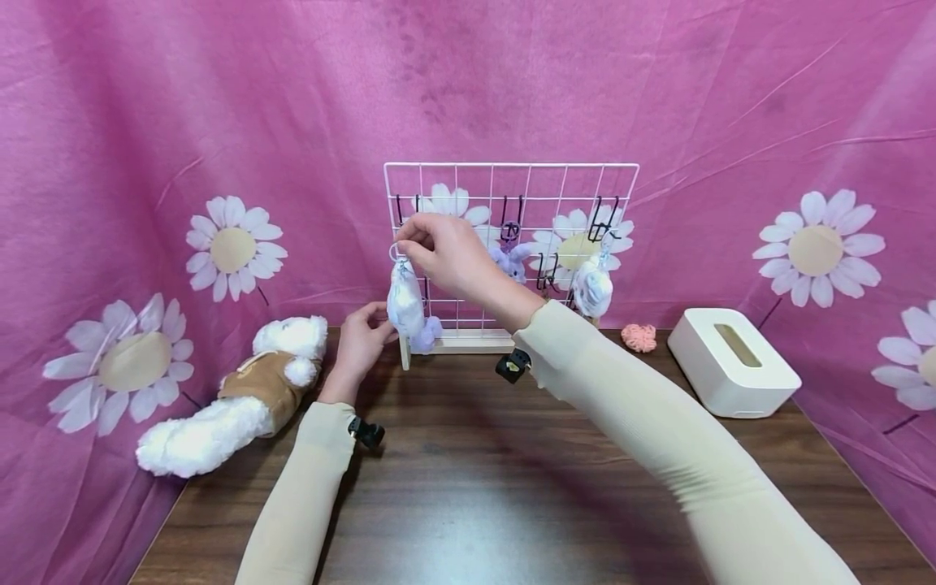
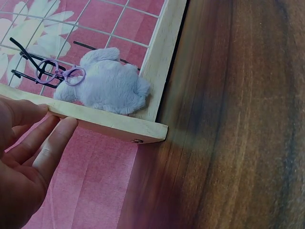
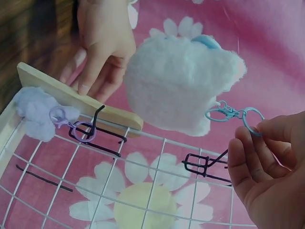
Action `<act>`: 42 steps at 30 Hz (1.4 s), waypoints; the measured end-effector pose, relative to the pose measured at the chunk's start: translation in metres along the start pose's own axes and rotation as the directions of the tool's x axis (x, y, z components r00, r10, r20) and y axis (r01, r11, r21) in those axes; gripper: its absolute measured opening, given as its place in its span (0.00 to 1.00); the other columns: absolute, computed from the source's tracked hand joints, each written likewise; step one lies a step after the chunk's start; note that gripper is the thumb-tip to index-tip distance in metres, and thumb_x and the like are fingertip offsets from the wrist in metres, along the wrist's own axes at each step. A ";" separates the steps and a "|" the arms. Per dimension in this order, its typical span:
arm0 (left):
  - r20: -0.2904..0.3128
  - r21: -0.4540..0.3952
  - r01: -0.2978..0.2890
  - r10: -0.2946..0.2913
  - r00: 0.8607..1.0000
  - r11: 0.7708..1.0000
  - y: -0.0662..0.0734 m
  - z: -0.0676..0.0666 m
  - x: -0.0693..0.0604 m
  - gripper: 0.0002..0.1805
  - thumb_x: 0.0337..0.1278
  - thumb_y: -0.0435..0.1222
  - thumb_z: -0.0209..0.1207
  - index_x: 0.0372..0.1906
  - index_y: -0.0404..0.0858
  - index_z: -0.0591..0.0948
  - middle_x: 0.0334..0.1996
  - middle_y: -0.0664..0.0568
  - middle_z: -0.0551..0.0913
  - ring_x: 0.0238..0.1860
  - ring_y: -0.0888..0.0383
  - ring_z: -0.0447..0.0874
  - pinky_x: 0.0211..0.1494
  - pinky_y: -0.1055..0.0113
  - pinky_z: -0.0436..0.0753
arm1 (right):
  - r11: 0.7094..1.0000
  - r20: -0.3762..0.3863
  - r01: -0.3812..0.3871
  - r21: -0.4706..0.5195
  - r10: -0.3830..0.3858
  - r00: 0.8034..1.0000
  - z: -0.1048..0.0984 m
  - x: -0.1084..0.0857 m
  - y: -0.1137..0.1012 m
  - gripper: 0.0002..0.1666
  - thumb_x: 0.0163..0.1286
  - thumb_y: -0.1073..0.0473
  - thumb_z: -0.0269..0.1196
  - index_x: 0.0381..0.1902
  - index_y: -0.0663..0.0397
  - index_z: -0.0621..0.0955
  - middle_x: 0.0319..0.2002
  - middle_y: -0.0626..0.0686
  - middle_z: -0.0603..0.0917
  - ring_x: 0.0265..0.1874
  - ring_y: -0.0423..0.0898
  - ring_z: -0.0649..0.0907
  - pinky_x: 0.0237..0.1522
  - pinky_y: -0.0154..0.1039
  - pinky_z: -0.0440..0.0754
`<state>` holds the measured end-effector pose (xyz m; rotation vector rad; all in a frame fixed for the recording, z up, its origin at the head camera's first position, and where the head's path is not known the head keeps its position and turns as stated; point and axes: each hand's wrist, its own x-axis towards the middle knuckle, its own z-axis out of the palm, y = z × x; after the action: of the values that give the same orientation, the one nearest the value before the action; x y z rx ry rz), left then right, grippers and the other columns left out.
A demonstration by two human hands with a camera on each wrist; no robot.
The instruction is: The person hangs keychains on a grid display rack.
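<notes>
My right hand (image 1: 455, 253) pinches the light-blue ring (image 3: 252, 120) of a white plush keychain (image 3: 171, 90) between thumb and fingers. The plush hangs below the ring, in front of the left end of a white wire grid rack (image 1: 512, 165). Near it, a black hook (image 3: 196, 163) on the grid carries nothing. Low on the left, my left hand (image 1: 358, 345) grips the rack's wooden side piece (image 2: 116, 125), thumb on one side and fingers on the other. A lavender plush keychain (image 2: 112, 86) hangs by its purple ring from a lower hook beside that hand.
A purple bunny plush (image 1: 510, 262) and another white plush (image 1: 593, 286) hang farther right on the rack. A coral flower-shaped item (image 1: 639, 338) and a white tissue box (image 1: 720, 370) stand right. A white plush toy in brown clothing (image 1: 266, 386) lies left.
</notes>
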<state>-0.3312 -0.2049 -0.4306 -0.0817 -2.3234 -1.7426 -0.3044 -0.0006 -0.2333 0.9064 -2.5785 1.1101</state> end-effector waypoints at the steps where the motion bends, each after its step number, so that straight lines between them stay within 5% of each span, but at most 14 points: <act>1: 0.004 -0.011 0.000 0.000 1.000 1.000 0.000 0.000 0.000 0.18 0.78 0.26 0.64 0.66 0.24 0.84 0.58 0.24 0.89 0.44 0.53 0.94 0.49 0.69 1.00 | 1.000 -0.006 -0.012 0.002 0.012 1.000 0.000 0.001 0.000 0.08 0.86 0.58 0.66 0.53 0.53 0.90 0.46 0.53 0.94 0.42 0.45 0.89 0.45 0.34 0.90; 8: 0.023 -0.035 0.002 -0.001 1.000 0.999 -0.001 0.002 0.001 0.18 0.79 0.25 0.63 0.68 0.25 0.84 0.61 0.25 0.88 0.58 0.33 0.93 0.57 0.61 1.00 | 0.998 -0.062 -0.049 0.032 0.051 0.997 0.002 0.009 0.006 0.10 0.87 0.57 0.65 0.55 0.53 0.90 0.43 0.53 0.94 0.39 0.43 0.88 0.39 0.32 0.88; 25: 0.022 -0.041 0.002 -0.001 1.000 0.999 0.001 0.000 0.000 0.18 0.79 0.25 0.63 0.67 0.25 0.84 0.61 0.25 0.88 0.58 0.35 0.93 0.57 0.62 1.00 | 0.994 -0.126 -0.092 0.054 0.098 0.987 0.010 0.017 0.022 0.11 0.86 0.57 0.65 0.55 0.55 0.90 0.45 0.55 0.94 0.40 0.45 0.88 0.44 0.36 0.90; 36: 0.020 -0.054 0.005 -0.004 1.000 0.999 0.000 0.001 -0.001 0.18 0.79 0.25 0.63 0.67 0.25 0.84 0.61 0.24 0.87 0.60 0.30 0.91 0.60 0.56 0.99 | 0.989 -0.169 -0.138 0.045 0.143 0.975 0.017 0.025 0.032 0.09 0.84 0.59 0.65 0.52 0.55 0.91 0.49 0.55 0.95 0.49 0.49 0.91 0.58 0.42 0.94; 42: 0.022 -0.059 0.011 -0.010 1.000 0.998 -0.001 0.001 0.000 0.18 0.79 0.25 0.63 0.68 0.25 0.84 0.62 0.25 0.87 0.61 0.30 0.91 0.59 0.61 0.99 | 0.983 -0.192 -0.179 0.032 0.182 0.964 0.026 0.045 0.057 0.08 0.81 0.57 0.67 0.49 0.48 0.92 0.47 0.48 0.96 0.49 0.45 0.91 0.59 0.38 0.92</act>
<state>-0.3312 -0.2043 -0.4314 -0.0998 -2.2915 -1.8249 -0.3727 -0.0093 -0.2678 0.5419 -2.5322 1.1993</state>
